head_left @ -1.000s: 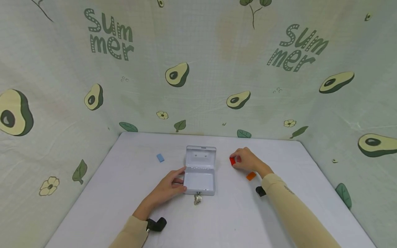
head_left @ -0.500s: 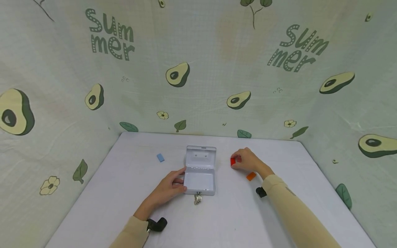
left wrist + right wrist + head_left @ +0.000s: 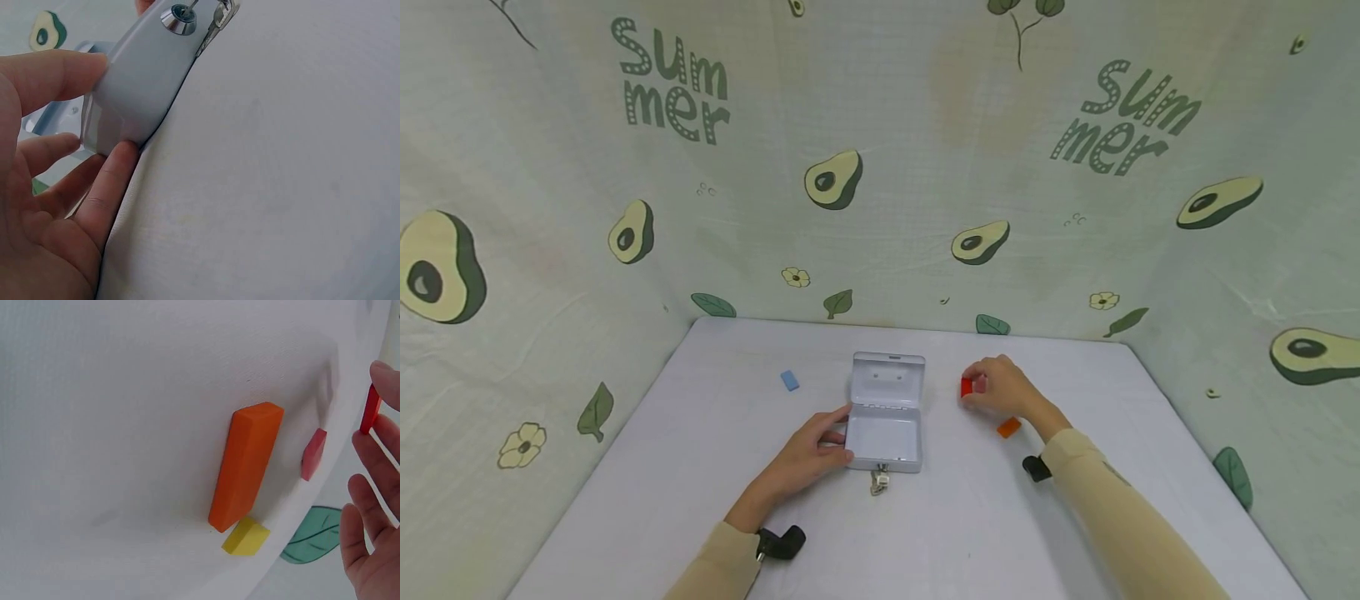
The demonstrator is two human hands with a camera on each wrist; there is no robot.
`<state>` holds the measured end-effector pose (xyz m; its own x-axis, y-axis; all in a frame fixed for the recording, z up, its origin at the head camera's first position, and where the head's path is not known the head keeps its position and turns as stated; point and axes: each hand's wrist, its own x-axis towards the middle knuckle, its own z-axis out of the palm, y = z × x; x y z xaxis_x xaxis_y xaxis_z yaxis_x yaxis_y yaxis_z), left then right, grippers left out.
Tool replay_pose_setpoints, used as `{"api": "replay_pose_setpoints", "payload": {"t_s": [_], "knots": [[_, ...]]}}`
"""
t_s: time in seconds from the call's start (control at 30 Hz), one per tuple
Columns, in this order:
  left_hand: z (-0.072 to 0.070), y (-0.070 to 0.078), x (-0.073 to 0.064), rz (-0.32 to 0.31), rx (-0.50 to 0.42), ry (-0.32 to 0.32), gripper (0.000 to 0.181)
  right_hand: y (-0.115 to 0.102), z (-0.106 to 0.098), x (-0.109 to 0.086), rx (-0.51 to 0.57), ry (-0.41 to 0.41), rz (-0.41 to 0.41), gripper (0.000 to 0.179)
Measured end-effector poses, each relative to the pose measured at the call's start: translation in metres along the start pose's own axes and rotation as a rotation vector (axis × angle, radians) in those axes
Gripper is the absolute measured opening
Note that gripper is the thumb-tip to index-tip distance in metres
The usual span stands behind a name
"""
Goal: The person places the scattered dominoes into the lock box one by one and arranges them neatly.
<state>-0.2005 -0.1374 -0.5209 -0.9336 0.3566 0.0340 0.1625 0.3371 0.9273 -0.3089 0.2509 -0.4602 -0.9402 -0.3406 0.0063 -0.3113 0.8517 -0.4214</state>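
Observation:
A small pale grey cash box [image 3: 883, 437] stands with its lid [image 3: 887, 379] raised in the middle of the white table. Keys [image 3: 878, 482] hang from the lock at its front. My left hand [image 3: 811, 450] rests against the box's left side; in the left wrist view, the thumb and extended fingers touch its edge and wall. To the right of the box, my right hand [image 3: 1003, 387] pinches a red block [image 3: 370, 409] between thumb and fingers. An orange block [image 3: 247, 465], a pinkish-red block [image 3: 314, 454] and a yellow block [image 3: 246, 537] lie near that hand.
A light blue block [image 3: 790, 380] lies to the left of the box, toward the back. Printed cloth walls [image 3: 895, 125] enclose the white table [image 3: 925, 542] at the back and both sides. The yellow block is not visible in the head view.
The red block has turned slightly more upright in my right hand, which stays in nearly the same place. My left hand and the box keep their positions; the head view shifts slightly.

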Motion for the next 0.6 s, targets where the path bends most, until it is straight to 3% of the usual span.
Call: {"api": "replay_pose_setpoints", "payload": {"t_s": [0.27, 0.6], "knots": [[0.000, 0.001, 0.001, -0.015, 0.017, -0.001, 0.076, -0.019, -0.006, -0.005, 0.010, 0.047, 0.014, 0.044], [-0.002, 0.000, 0.000, -0.029, 0.012, -0.004, 0.078, -0.043, -0.009, -0.013, -0.006, 0.084, -0.036, 0.041]]}}
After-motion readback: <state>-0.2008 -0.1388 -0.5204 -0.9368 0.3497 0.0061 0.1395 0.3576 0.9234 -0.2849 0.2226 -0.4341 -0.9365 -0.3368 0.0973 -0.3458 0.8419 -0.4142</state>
